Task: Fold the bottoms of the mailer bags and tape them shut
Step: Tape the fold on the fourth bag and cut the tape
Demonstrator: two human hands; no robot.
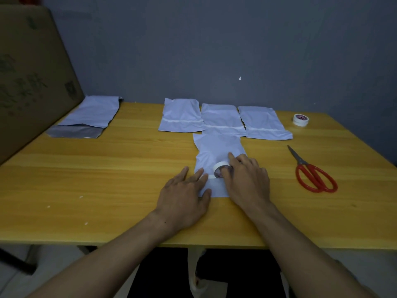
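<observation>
White taped bags (221, 120) lie finished; fourth bag (217, 147) mid-taping, left hand (184, 196) flat on it, right hand (247, 181) gripping tape roll (222, 169); untaped bag (90, 115) waits

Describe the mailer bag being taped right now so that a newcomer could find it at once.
On the yellow wooden table, three white bags lie in a row near the wall. The bag being taped lies just in front of the middle one, under both hands. It alone has a tape roll standing on it.
</observation>
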